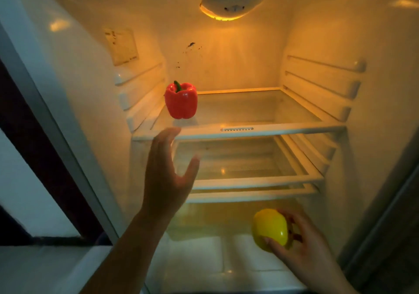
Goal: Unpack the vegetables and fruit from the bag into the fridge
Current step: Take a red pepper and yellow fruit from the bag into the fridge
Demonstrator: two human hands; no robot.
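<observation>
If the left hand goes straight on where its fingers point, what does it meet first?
Probably the red bell pepper on the top glass shelf, just beyond the left hand; depth is unclear.

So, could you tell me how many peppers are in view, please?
2. The red pepper stands left on the top shelf; the right hand holds the yellow pepper low down. Others may be off-frame.

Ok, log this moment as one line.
red bell pepper: upright, top shelf, left side | left hand: open, below it, apart | right hand: holds yellow bell pepper
</observation>
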